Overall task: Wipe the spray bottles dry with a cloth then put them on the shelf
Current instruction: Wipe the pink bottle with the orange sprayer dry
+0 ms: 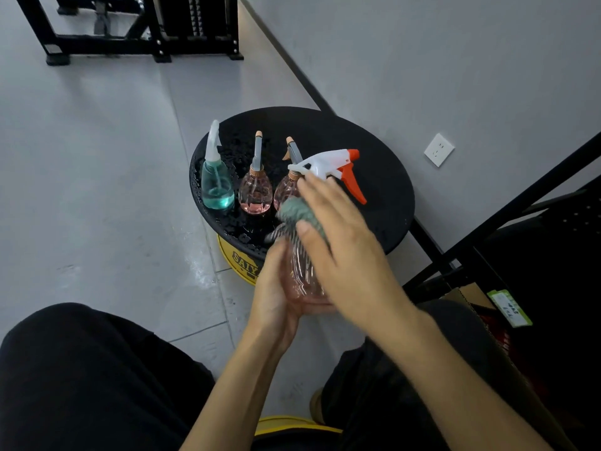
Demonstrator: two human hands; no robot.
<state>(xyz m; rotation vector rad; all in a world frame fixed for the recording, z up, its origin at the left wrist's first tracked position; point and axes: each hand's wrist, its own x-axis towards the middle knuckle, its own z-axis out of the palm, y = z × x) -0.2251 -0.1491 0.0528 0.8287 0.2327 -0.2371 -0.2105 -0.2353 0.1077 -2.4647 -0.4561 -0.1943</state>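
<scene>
My left hand [276, 294] cups the base of a clear pink ribbed spray bottle [302, 275] with a white and orange trigger head [331, 166]. My right hand [341, 242] presses a grey-green cloth [296, 214] against the bottle's upper body. Behind, on a wet black round tray [374, 177], stand a teal bottle [216, 190] with a white nozzle, a pink bottle [256, 195], and a second pink bottle [286, 190], partly hidden by the cloth and my hand.
The tray rests on a yellow drum [239, 260]. A black shelf frame [507, 229] stands at the right with a cardboard box [468, 296] below. A black metal rack [130, 27] is far back. My dark-trousered knees fill the bottom.
</scene>
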